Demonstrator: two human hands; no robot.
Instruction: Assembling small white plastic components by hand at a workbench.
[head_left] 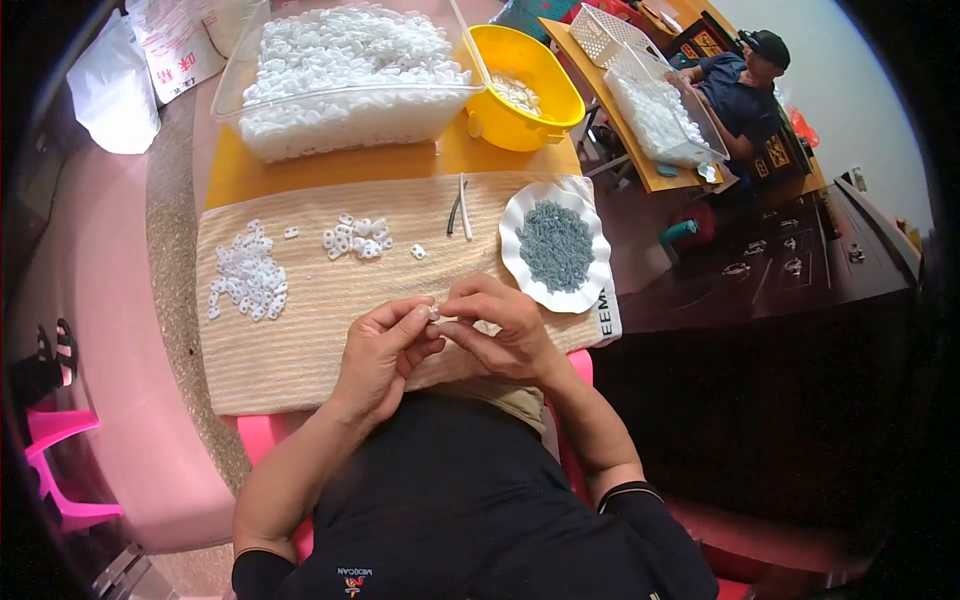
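My left hand is closed in a pinch on a small white plastic piece above the near part of the striped cloth. My right hand meets it there, thumb and forefinger pinched at the piece; anything between those fingertips is too small to make out. Beyond my hands lie a small cluster of white two-holed plastic pieces, a single piece and a larger pile at the left. To the right, a white scalloped plate holds many small grey-blue slender parts.
A white stick and a black stick lie on the cloth. Behind it stand a clear bin heaped with white pieces and a yellow tub. Another person sits at a table at far right. A pink stool stands left.
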